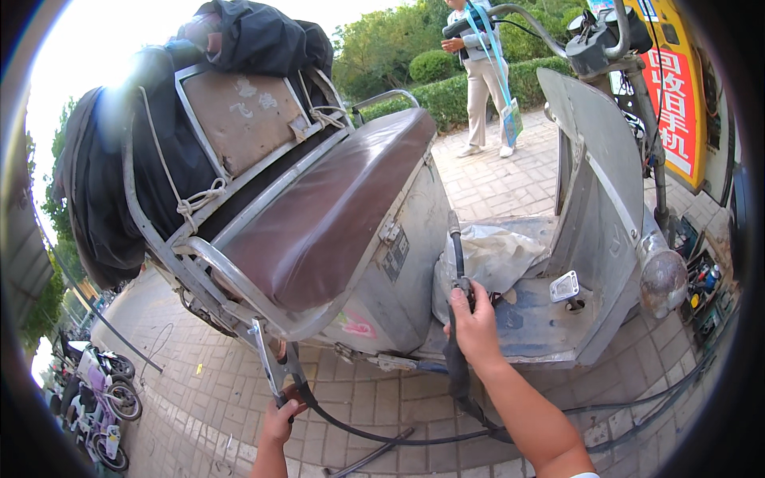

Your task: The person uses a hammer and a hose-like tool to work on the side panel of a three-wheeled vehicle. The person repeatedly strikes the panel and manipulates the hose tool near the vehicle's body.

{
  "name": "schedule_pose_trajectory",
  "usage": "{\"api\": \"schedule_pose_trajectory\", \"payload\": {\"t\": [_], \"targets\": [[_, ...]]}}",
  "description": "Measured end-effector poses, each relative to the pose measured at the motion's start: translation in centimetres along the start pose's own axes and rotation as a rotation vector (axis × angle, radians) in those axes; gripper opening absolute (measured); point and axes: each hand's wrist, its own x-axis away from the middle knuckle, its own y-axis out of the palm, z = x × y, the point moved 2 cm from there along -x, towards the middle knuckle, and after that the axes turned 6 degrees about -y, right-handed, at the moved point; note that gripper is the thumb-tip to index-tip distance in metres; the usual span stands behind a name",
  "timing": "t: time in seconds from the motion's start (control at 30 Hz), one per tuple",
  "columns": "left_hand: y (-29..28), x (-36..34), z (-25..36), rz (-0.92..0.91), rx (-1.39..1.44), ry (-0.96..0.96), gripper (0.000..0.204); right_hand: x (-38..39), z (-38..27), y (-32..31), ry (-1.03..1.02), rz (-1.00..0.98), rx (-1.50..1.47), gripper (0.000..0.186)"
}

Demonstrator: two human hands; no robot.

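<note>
My left hand (278, 416) is closed around the dark handles of a metal ground clamp (267, 362) with a black cable. Its jaws reach up to the lower seat frame of a grey three-wheeler; whether they bite on the frame I cannot tell. My right hand (476, 325) grips a black welding torch (457, 253), its neck pointing up, beside the grey seat box (406, 263). Behind the torch tip, a crumpled whitish plastic bag (490, 259) lies on the footwell floor (522, 323). A thick black cable (398, 439) loops below both hands.
Above stand the brown bench seat (331, 211) and a dark cover (263, 40). The front shield (598, 151) and handlebar rise at right. A person (482, 72) stands beyond the vehicle. Tools (701, 291) lie far right, bicycles (100, 402) far left. A metal bar (370, 454) lies on paving.
</note>
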Motion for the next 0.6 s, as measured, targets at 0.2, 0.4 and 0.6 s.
{"api": "schedule_pose_trajectory", "payload": {"t": [0.2, 0.4, 0.6], "targets": [[0.2, 0.7, 0.6, 0.015, -0.107, -0.019, 0.073, -0.2, 3.9, 3.9, -0.191, -0.058, 0.271, 0.057], [-0.3, 1.1, -0.1, 0.026, -0.151, 0.000, 0.077, 0.1, 2.9, 4.9, -0.235, -0.089, 0.350, 0.057], [0.1, 0.3, -0.6, 0.011, -0.101, 0.006, 0.073, -0.8, 6.7, 3.9, -0.760, 0.020, 0.601, 0.054]]}}
